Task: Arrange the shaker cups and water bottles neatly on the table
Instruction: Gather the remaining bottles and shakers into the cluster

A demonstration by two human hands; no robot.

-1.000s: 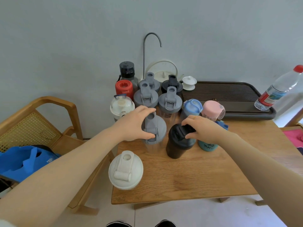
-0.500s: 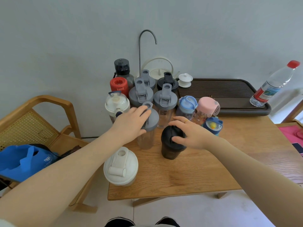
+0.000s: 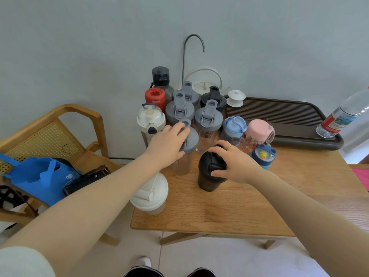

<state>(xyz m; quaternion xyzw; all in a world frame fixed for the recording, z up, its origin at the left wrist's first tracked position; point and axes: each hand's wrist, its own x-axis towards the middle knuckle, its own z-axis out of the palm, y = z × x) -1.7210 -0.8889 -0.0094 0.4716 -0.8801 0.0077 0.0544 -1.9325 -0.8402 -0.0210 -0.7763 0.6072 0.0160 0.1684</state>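
My left hand (image 3: 166, 145) grips the grey lid of a clear shaker cup (image 3: 183, 163) standing on the wooden table (image 3: 229, 212). My right hand (image 3: 234, 161) holds the top of a black shaker cup (image 3: 209, 177) just right of it. A white shaker cup (image 3: 149, 196) stands at the table's near left corner, partly behind my left forearm. Behind my hands stand several grey-lidded shakers (image 3: 208, 119), a red-lidded bottle (image 3: 155, 96), a white bottle (image 3: 150, 119), a blue bottle (image 3: 233, 126), a pink bottle (image 3: 257, 130) and a small blue duck bottle (image 3: 263, 155).
A dark slatted tea tray (image 3: 283, 114) lies at the back right with a clear plastic water bottle (image 3: 343, 115) on its right end and a white lidded cup (image 3: 236, 97) on its left. A wooden chair (image 3: 60, 124) with a blue bag (image 3: 40, 176) stands left.
Both hands have slid their cups slightly away from me towards the group at the back; the black cup now stands upright beside the clear one.
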